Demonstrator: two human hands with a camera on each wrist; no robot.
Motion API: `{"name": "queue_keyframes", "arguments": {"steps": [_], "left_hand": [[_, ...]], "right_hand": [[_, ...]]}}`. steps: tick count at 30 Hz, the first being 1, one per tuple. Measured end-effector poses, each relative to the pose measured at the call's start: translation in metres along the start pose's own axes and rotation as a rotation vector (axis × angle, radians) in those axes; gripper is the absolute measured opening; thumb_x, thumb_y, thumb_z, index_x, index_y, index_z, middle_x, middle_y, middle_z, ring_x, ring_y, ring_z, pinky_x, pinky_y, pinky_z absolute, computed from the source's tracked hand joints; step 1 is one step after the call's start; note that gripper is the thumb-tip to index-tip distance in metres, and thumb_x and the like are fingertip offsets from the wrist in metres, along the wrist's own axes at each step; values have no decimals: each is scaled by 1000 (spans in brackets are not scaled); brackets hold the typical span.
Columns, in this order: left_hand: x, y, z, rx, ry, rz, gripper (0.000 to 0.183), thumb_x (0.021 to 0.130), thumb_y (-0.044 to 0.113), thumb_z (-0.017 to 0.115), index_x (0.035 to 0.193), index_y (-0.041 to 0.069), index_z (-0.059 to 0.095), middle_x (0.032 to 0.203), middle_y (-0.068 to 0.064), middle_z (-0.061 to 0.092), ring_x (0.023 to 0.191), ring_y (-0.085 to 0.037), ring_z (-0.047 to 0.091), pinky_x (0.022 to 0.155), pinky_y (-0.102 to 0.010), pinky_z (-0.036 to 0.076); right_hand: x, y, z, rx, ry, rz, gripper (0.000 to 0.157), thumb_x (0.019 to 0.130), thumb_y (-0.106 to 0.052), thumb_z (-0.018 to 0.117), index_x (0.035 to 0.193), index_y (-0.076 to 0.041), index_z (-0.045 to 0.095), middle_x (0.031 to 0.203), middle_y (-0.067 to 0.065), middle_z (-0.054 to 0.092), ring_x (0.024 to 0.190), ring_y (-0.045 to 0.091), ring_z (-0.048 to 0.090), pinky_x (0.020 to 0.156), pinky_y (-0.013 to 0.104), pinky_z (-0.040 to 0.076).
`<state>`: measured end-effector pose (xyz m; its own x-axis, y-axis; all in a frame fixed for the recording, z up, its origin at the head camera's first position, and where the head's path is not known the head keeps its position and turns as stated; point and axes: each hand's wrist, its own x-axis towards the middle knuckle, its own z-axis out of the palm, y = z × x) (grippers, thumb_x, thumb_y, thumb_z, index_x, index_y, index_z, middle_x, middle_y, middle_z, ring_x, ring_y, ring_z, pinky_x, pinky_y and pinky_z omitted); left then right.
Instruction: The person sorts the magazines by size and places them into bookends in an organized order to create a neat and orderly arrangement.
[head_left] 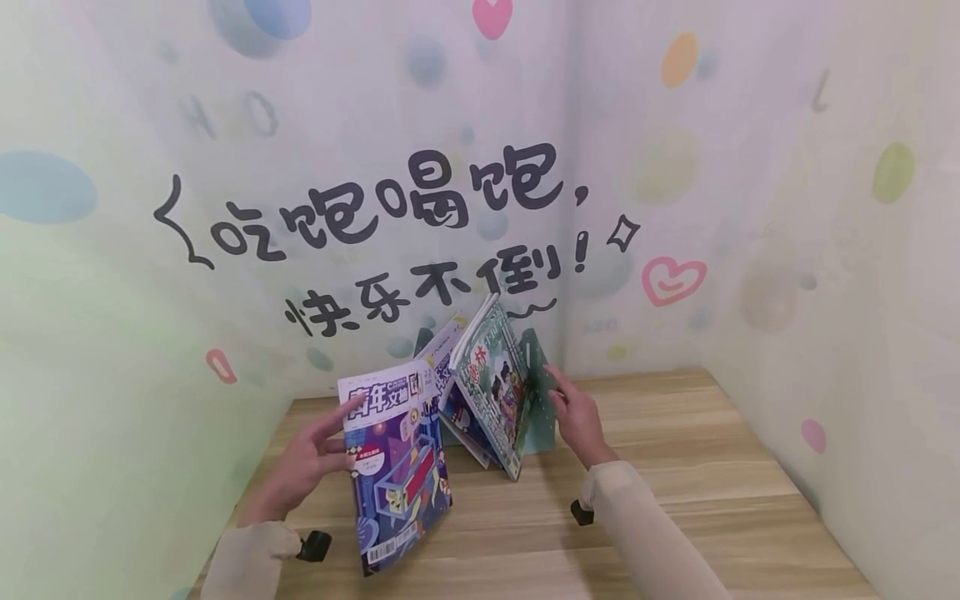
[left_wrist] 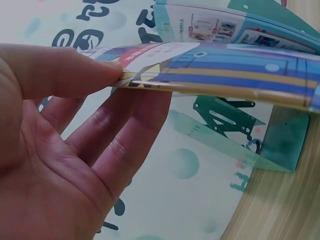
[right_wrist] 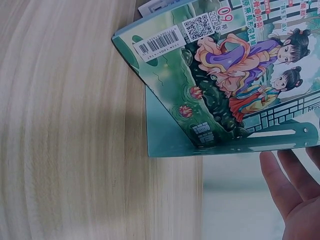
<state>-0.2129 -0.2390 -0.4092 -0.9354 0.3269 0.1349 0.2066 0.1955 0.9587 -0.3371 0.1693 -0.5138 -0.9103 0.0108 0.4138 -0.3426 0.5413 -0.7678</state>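
Note:
A purple-and-blue magazine (head_left: 405, 492) with a white title band is pinched at its left edge by my left hand (head_left: 300, 467). In the left wrist view, the thumb lies on one side of that magazine (left_wrist: 240, 75) and the fingers on the other. Behind it, a green illustrated magazine (head_left: 491, 383) leans tilted against other magazines (head_left: 442, 350) in a green bookend (head_left: 545, 417). My right hand (head_left: 583, 421) is at the bookend's right side; in the right wrist view its fairly straight fingers meet the edge of the end plate (right_wrist: 170, 140).
The bookend stands toward the back of a wood-grain table (head_left: 637, 517). A wall covering (head_left: 480, 100) with dark lettering and coloured spots rises behind and on both sides. Black wrist devices (head_left: 315, 546) are on both sleeves.

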Motion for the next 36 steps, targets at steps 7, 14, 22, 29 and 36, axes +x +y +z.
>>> {"name": "queue_keyframes", "arguments": {"steps": [7, 14, 22, 29, 36], "left_hand": [[5, 2, 4, -7, 17, 18, 78, 85, -1, 68, 153, 17, 32, 152, -27, 28, 114, -48, 55, 83, -46, 56], [9, 2, 5, -43, 33, 15, 78, 85, -2, 69, 152, 17, 34, 152, -25, 29, 112, -44, 59, 82, -45, 56], [14, 5, 5, -69, 9, 61, 76, 86, -3, 67, 152, 15, 34, 150, -26, 31, 109, -33, 63, 83, -45, 56], [17, 10, 7, -52, 42, 46, 76, 87, -2, 67, 153, 18, 34, 151, -23, 32, 109, -34, 63, 82, -43, 56], [26, 9, 8, -41, 82, 61, 78, 86, -3, 66, 153, 21, 34, 152, -21, 33, 111, -39, 61, 82, -42, 56]], "right_hand": [[1, 0, 0, -8, -21, 20, 47, 100, -11, 55, 144, -26, 49, 137, 14, 55, 114, 35, 60, 88, 48, 53], [1, -1, 0, -11, -24, 24, 47, 100, -12, 55, 144, -26, 48, 137, 14, 55, 114, 34, 60, 88, 47, 53], [-1, -1, -1, 7, -23, 15, 47, 100, -11, 55, 144, -26, 48, 138, 13, 54, 114, 34, 60, 88, 47, 53], [0, 0, -2, 8, -28, 14, 47, 99, -10, 55, 144, -25, 48, 138, 14, 54, 114, 34, 60, 88, 47, 53], [0, -1, -1, -5, -24, 9, 48, 99, -9, 55, 144, -25, 48, 136, 17, 55, 112, 35, 61, 86, 47, 54]]}}
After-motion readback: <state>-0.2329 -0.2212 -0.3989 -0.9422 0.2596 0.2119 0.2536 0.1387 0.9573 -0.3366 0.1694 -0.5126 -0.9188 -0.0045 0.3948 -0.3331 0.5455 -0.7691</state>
